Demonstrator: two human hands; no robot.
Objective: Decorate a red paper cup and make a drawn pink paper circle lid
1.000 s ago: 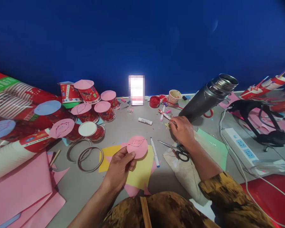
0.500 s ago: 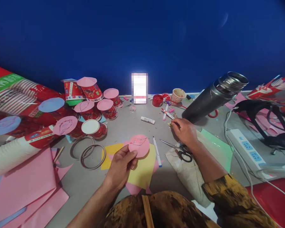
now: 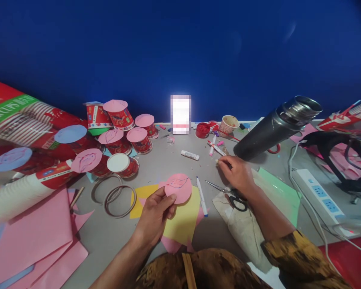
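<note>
My left hand pinches a pink paper circle by its lower left edge, thumb on top. Blue and red lines are drawn on the circle, and yellow paper lies beneath it. Over on the right, the thumb and fingers of my right hand are closed together low over the table, with a tiny pale bit at their tips that is too small to name. Scissors lie just below that hand. Between the hands rests a white marker with a blue end.
Paper cups topped with paper circles cluster at the left, near tape rings and pink sheets. A glue stick lies mid-table. A dark flask, green paper and a power strip stand or lie right.
The whole view has shifted slightly, so things sit a little further right and lower. My left hand keeps hold of the pink circle; my right fingers have closed together at the tabletop.
</note>
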